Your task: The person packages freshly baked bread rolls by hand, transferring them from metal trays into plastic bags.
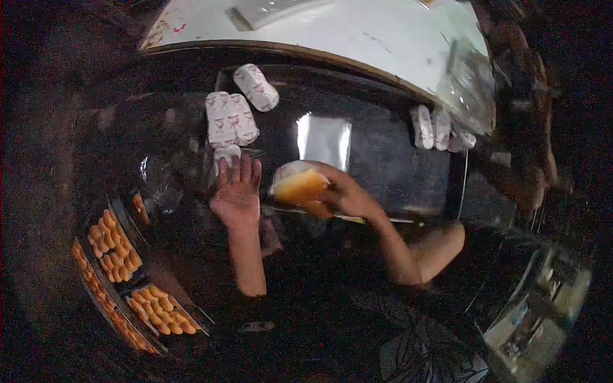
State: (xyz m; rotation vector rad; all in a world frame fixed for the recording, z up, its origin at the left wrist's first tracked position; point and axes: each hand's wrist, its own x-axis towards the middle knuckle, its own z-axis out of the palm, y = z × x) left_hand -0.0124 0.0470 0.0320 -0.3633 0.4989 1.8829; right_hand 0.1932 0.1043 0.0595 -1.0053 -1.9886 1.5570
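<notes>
My right hand [345, 193] is closed around a golden-brown bun [299, 187] with a whitish upper side, blurred by motion, above the dark tray [383, 172]. To its left, my left hand [237, 195] is open, palm up and fingers stretched forward. Its fingertips overlap a white paper-wrapped item [227, 154] with red print. Just beyond lie more printed paper-wrapped items [231, 119], side by side, and a separate one [257, 87] lies at an angle farther back.
Several small white packets [440, 127] line the tray's right end. A white counter [357, 38] bears clear plastic bags [468, 86]. At lower left, trays hold rows of golden rolls [163, 309]. A person's arm [539, 121] shows at far right.
</notes>
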